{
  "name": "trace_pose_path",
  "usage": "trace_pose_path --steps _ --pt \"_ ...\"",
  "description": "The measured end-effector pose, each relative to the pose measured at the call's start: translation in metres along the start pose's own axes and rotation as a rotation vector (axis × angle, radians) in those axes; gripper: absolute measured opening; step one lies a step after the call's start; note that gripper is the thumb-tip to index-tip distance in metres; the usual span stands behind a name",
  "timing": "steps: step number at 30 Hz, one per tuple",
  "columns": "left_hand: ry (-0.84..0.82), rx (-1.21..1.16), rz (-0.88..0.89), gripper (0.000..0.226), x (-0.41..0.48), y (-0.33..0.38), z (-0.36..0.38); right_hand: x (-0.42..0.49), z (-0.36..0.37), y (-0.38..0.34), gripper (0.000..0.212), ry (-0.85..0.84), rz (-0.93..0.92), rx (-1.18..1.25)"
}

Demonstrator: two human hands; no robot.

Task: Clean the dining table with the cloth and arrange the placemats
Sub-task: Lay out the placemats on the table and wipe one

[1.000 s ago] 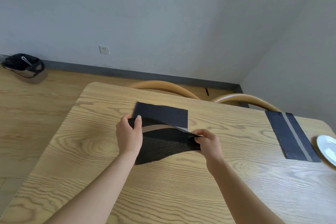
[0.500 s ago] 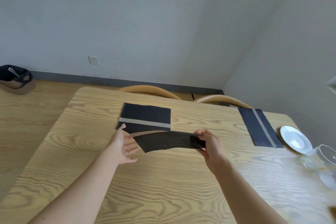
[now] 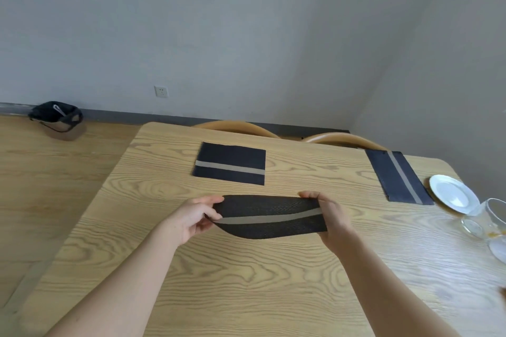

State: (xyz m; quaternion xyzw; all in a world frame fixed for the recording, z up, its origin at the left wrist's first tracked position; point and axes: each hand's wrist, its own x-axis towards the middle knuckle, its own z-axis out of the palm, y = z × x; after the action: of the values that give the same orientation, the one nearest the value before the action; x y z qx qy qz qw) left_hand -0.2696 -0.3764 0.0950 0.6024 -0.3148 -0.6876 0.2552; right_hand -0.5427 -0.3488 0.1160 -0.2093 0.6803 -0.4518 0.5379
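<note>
Placemat (image 3: pixel 269 216) bowed between left hand (image 3: pixel 191 217) and right hand (image 3: pixel 332 217), fingers clamped on its ends, above wooden table (image 3: pixel 246 282).

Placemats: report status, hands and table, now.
Left hand and right hand grip ends of bowed placemat above table. Two placemats lie flat: far centre, far right. Plate, glass at right edge.

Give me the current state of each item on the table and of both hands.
Held placemat: lifted off the table, bowed, stripe up, gripped at both ends.
Far placemat: flat on the table, stripe up.
Right placemat: flat near the table's far right corner.
Plate: empty, beside the right placemat.
Glass: upright, partly cut off.
Left hand: pinching the held placemat's left end.
Right hand: pinching its right end.
</note>
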Motion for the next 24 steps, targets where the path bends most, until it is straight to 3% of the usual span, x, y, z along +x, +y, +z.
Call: trace_pose_path --steps 7,10,14,20,24 --pt "0.259 0.327 0.16 0.04 -0.013 -0.039 -0.023 -0.015 0.015 0.041 0.024 -0.076 0.221 0.116" --pt "0.36 0.425 0.191 0.032 -0.009 -0.061 -0.036 -0.014 0.028 0.067 0.024 -0.101 0.09 -0.256" --pt "0.436 0.624 0.188 0.035 -0.005 -0.091 -0.048 -0.019 0.044 0.1 0.054 -0.184 -0.194 -0.827" --pt "0.502 0.847 0.226 0.037 -0.01 -0.113 -0.058 -0.026 0.054 0.123 0.065 -0.244 -0.352 -1.148" --pt "0.473 1.162 0.323 0.06 -0.016 -0.124 -0.057 -0.026 0.047 0.131 0.067 -0.29 -0.521 -1.472"
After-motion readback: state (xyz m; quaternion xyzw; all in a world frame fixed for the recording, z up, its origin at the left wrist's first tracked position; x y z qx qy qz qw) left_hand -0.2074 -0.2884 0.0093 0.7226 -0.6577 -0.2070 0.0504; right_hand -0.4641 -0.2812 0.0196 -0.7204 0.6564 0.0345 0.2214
